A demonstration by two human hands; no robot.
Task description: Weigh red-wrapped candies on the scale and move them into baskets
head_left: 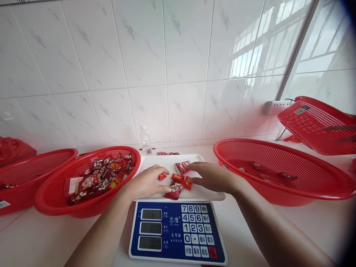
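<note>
on the scale's white pan (162, 161), a few sweets (178, 177) lie at both hands: left hand (147, 182) loosely curled, right hand (213, 177) spread flat; left basket (54, 198) heaped, right basket (306, 195) holding few.

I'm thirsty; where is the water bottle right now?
Head view: the water bottle stands upright against the tiled wall, left of centre, just behind the white scale tray and beside the candy-filled red basket.

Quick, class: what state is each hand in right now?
Left hand: open, loosely curled, fingertips touching small red packets on the scale tray.
Right hand: open, palm down over the packets, gripping nothing.
</note>
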